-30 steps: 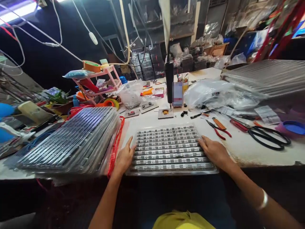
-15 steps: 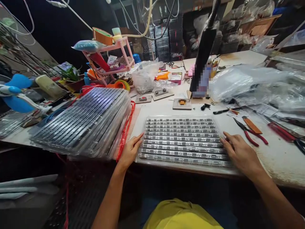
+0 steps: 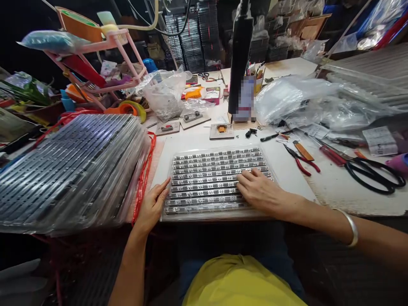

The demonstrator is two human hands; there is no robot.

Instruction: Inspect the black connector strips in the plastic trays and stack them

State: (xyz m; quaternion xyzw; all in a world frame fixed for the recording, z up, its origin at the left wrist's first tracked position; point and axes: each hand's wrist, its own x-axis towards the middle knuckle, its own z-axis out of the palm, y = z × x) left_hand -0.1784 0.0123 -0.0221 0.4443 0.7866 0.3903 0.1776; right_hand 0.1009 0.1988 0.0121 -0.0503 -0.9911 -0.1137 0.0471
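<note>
Head view. A clear plastic tray (image 3: 219, 214) of dark component strips lies at the near edge of the white worktable (image 3: 338, 193), in the lower centre of the frame. The left hand (image 3: 152, 207) rests against the tray's left rim, fingers extended and close together, clamped on nothing. The right hand (image 3: 262, 192) lies palm down on the strips in the tray's right half, fingers slightly spread and touching the rows, gripping nothing; a metal bangle (image 3: 350, 227) circles its wrist at lower right. Left of the tray, filling the left-centre of the frame, sits a tall stack of similar trays (image 3: 70, 170) with a red cord (image 3: 143, 176) along its right side. Right of the tray lie red-handled pliers (image 3: 301, 160) and, further right, black-handled scissors (image 3: 371, 170). A black upright tool (image 3: 239, 55) stands at upper centre, a pink rack (image 3: 105, 59) at upper left.
</note>
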